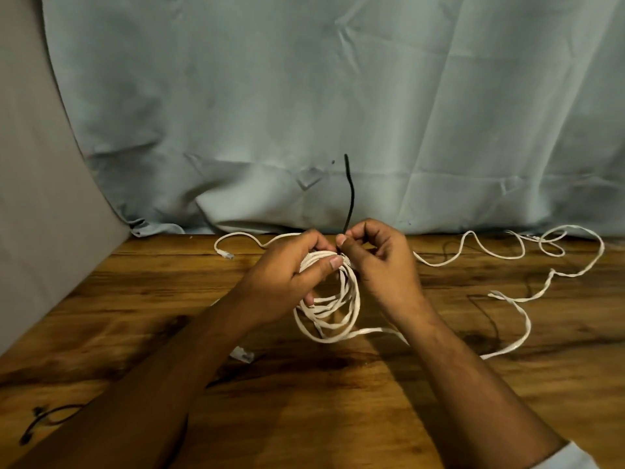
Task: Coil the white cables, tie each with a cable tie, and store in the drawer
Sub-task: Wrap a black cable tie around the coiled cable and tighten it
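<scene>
— Which way does the tie lie from the hands?
— The black cable tie [350, 194] rises almost upright from the top of the white cable coil [333, 309], its long axis running up and away from the person. The right hand [382, 262] pinches its base between thumb and forefinger. The left hand [287, 279] grips the coil's top bundle just beside it, and the lower loops droop toward the bench [304, 401].
— So the right hand is the one to pull along the strap?
— I judge so, as it is nearer. The tie's head is hidden behind the fingertips; it seems threaded. The right forearm covers where the loose white cable [526, 324] meets the coil
</scene>
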Demonstrator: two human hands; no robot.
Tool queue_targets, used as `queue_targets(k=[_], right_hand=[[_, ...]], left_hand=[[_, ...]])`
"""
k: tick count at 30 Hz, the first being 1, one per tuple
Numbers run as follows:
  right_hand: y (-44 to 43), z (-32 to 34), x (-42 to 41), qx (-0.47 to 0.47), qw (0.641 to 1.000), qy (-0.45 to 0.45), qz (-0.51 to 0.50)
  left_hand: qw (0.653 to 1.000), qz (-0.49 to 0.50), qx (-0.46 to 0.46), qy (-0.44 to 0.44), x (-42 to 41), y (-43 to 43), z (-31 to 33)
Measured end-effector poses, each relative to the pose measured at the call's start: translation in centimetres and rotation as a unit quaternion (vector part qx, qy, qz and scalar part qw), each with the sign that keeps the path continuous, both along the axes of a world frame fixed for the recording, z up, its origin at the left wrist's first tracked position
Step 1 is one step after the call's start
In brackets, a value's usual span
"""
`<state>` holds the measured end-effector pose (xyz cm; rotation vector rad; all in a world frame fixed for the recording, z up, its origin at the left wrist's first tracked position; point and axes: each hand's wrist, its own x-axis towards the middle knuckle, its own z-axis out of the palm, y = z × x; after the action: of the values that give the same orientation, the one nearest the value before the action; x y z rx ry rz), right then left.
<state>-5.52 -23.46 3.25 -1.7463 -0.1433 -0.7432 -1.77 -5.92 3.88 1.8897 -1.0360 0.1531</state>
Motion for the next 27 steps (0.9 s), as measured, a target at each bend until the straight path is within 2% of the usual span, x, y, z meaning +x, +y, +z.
queue_targets(k=[3,10,21,23,27], right_hand=[[0.03,0.47,-0.13,-0.005,1.0,-0.013,0.021],[-0.13,0.73,-0.48,0.025,0.999,-0.005,0.033],[-0.41,0.03,0.13,0.079,0.994,0.065,0.05],[-0.43,0.12,0.08,0.085,0.994,0.056,0.051],[-0.2,0.24,-0.17,0.085,0.995,0.025,0.047]], left_hand=[[0.999,0.005,-0.011,0.03,0.06,0.05,0.03],[1.0,0.015,0.015,-0.016,-0.02,-0.09,0.18],[0.996,0.01,0.046,-0.072,-0.33,-0.26,-0.04],[0.995,0.024,0.06,-0.07,-0.28,-0.26,-0.06],[0.998,0.049,0.032,-0.036,-0.49,-0.15,0.13]])
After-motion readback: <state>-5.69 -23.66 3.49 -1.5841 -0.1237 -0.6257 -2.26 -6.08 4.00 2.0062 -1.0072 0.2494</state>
